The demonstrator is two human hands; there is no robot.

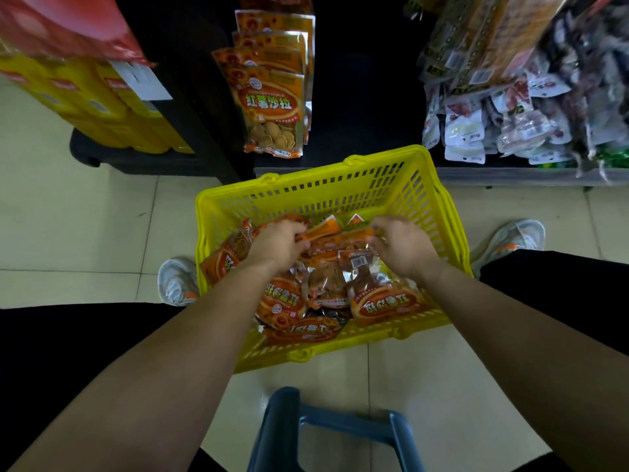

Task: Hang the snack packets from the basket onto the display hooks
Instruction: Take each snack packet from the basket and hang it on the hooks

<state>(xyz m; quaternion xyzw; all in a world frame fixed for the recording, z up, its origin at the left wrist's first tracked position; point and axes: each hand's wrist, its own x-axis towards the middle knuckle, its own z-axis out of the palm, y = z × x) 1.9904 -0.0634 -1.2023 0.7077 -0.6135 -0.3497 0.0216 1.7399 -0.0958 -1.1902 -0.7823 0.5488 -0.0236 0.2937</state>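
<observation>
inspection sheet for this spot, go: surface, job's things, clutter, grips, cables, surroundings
surface: tiled floor, yellow basket standing on it.
job's things: orange snack packets piled in the basket; hung packets of the same kind beyond it.
clutter: blue stool at the near edge.
grips: left hand and right hand each pinch the top packet in the basket.
cables: nothing seen
surroundings: yellow cartons left, mixed hanging packets right.

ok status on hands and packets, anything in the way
Left hand, right hand both gripping an orange packet in the yellow basket. Not lifted yet. Hung packets straight ahead, path looks open.
</observation>
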